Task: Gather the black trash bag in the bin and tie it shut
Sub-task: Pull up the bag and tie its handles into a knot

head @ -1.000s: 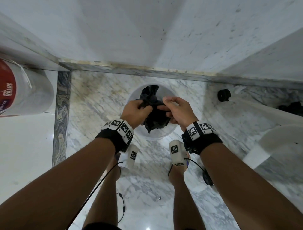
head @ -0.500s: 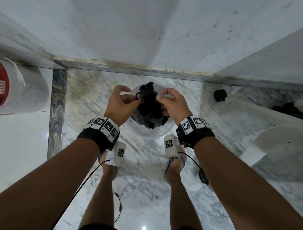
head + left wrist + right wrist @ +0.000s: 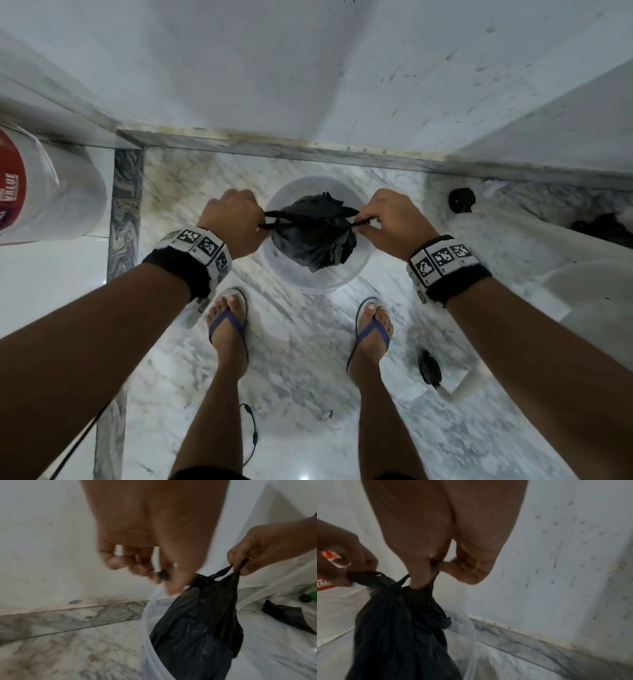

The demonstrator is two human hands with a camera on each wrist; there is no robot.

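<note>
With the black trash bag bunched between the 2 hands over the bin, left hand and right hand each pinching a twisted end, pull evenly outward until the knot, seemingly half-cinched, seats tight.

The wall rises just behind the bin at upper centre. Marble floor lies open below it, between two feet. A white drum stands far left.
</note>
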